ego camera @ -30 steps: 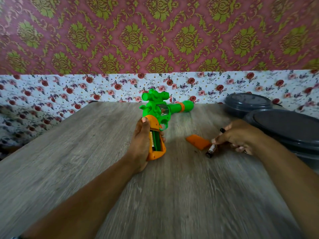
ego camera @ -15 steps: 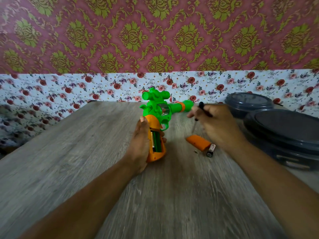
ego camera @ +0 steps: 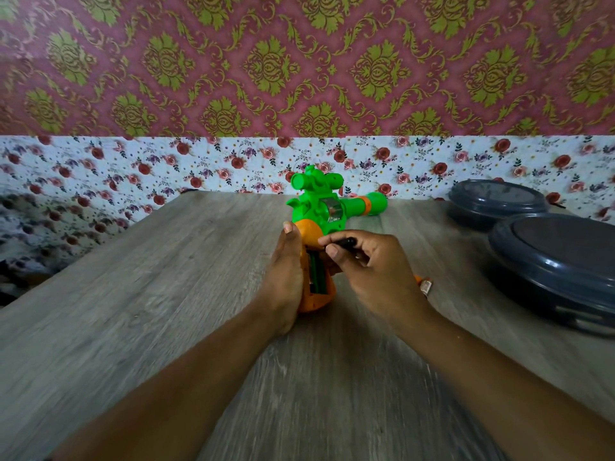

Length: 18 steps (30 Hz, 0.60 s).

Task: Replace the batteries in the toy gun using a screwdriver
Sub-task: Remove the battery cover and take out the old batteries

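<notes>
Screwdriver [ego camera: 346,242] mostly hidden in right hand [ego camera: 372,264] fingers; left hand [ego camera: 284,274] grips toy gun [ego camera: 319,207] w/ fingers unseen.

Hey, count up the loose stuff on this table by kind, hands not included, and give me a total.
Toy gun: 1
Screwdriver: 1
Battery, lying loose: 1
Dark lidded containers: 2
Total: 5
A sliver of orange beside the battery is mostly hidden by the right hand, so it is not counted.

A grey wood-grain desk [ego camera: 166,311] carries the toy gun [ego camera: 319,211], a battery [ego camera: 425,287] and two dark lidded containers [ego camera: 552,261].
</notes>
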### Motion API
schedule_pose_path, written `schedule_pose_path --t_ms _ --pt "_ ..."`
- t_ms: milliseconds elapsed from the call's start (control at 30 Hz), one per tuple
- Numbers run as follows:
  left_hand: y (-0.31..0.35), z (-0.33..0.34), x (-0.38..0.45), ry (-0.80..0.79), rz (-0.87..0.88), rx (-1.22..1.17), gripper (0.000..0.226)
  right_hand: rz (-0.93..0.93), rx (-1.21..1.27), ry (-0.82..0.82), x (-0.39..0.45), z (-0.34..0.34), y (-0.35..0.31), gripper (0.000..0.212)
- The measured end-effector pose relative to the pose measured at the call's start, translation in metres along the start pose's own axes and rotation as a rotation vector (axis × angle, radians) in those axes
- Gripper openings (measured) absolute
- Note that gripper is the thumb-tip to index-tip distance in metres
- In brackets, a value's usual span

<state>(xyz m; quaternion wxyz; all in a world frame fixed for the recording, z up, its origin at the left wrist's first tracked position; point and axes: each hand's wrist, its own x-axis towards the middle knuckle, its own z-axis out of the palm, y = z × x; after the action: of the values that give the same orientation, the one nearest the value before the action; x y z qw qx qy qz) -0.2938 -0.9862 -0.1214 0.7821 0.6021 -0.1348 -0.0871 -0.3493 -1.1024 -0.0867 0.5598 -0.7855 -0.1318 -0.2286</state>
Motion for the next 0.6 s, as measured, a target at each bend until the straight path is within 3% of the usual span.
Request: schedule_pose_path --t_ms 333,500,600 --pt "0.003 0.001 0.000 -0.010 0.042 -0.008 0.058 0.157 0.147 -0.048 0.019 0.005 -0.005 0.025" --pt "0.004 0.002 0.002 -0.009 0.057 0.047 0.098 0.210 0.256 -0.060 0.024 -0.005 -0.006 0.028" --pt "0.005 0.003 -0.001 -0.006 0.086 0.085 0.086 0.219 0.259 -0.069 0.026 -0.009 -0.005 0.029"
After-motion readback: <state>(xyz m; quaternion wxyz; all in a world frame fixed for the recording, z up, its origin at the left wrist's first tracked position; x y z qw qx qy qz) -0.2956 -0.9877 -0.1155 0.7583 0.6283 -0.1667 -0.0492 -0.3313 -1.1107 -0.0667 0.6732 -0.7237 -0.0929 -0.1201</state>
